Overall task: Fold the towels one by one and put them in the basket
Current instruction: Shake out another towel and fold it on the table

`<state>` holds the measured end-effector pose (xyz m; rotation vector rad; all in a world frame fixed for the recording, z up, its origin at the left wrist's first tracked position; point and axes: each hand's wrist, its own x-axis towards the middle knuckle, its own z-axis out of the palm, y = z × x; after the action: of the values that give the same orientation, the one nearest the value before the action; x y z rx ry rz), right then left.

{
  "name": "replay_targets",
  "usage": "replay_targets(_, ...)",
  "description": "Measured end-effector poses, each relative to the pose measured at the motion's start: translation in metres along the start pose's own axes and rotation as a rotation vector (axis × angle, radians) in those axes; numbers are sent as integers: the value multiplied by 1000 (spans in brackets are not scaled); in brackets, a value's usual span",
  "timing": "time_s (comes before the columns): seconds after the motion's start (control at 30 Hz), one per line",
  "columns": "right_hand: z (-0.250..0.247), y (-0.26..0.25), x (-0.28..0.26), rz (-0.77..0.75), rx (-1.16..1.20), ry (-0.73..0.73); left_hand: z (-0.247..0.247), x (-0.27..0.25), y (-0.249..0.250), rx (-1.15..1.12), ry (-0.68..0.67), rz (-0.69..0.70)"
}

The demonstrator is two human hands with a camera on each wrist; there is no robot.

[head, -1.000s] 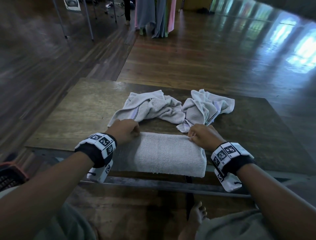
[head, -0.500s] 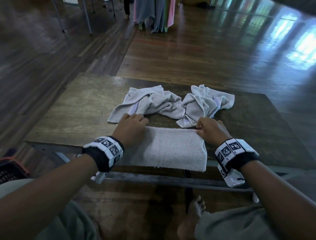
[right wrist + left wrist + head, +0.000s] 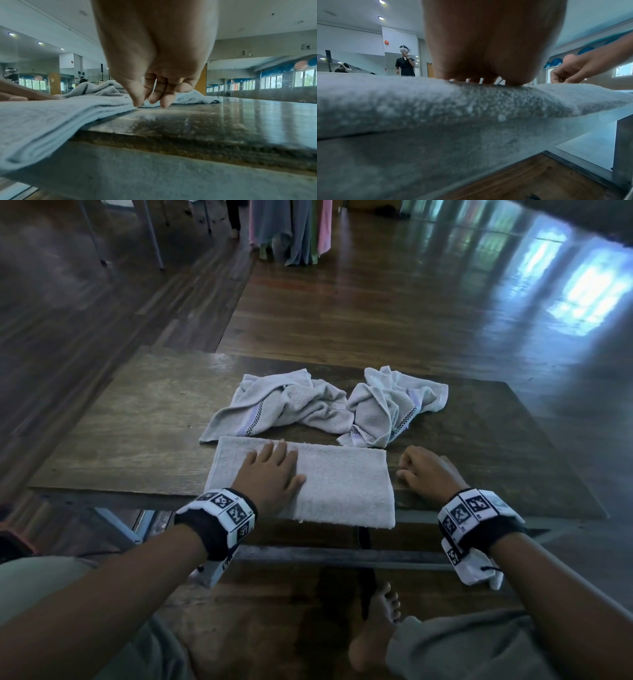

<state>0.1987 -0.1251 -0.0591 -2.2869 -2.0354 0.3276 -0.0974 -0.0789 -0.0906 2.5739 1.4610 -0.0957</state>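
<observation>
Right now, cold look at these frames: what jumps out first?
The folded towel at the table's near edge, with the left hand pressed flat on it and the right hand loosely curled on the bare wood just beside its right end. Behind it lie two crumpled towels, side by side, still unfolded.

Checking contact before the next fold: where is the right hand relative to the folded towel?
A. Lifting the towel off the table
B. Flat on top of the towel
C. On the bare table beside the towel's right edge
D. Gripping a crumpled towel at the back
C: the right hand sits on the table just off the right edge of the folded towel, fingers loosely curled and holding nothing, while the left hand lies flat on the towel.
</observation>
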Motion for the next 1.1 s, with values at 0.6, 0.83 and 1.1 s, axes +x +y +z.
replay_targets(0.6,-3,-11,15,244,226,150,4,0,-1,51,29,1)
replay_targets(0.83,19,-61,-7,-199,30,223,13,-1,-5,-12,26,-37)
replay_targets(1.1,56,-89,-6,-114,-71,-126,23,-18,-42,16,78,-137)
